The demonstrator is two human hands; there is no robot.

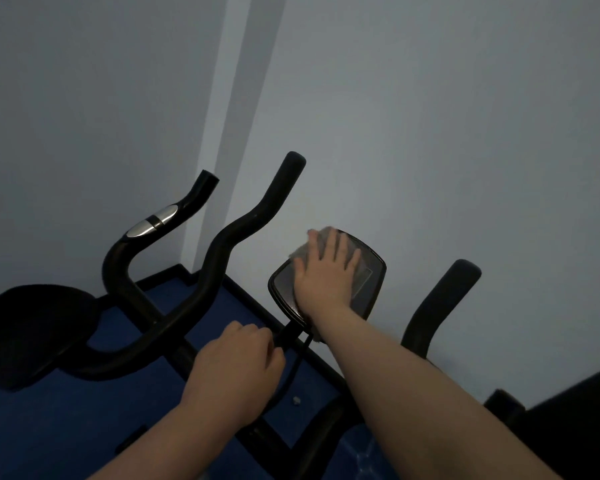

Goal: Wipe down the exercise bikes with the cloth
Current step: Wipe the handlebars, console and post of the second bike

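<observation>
A black exercise bike stands before me with curved handlebars (pixel 243 230) and a dark console screen (pixel 368 285) on a short stem. My right hand (pixel 323 271) lies flat on the console with fingers straight, pressing a grey cloth (pixel 321 237) against the screen. Only the cloth's upper edge shows past the fingers. My left hand (pixel 236 365) is curled round the black bar just below the console stem, gripping it.
A second bike's handlebar with silver grip sensors (pixel 153 221) and a dark saddle (pixel 39 327) sit at the left. Another handlebar end (pixel 444 303) rises at the right. A pale wall is close behind, and blue flooring (pixel 84 410) lies beneath.
</observation>
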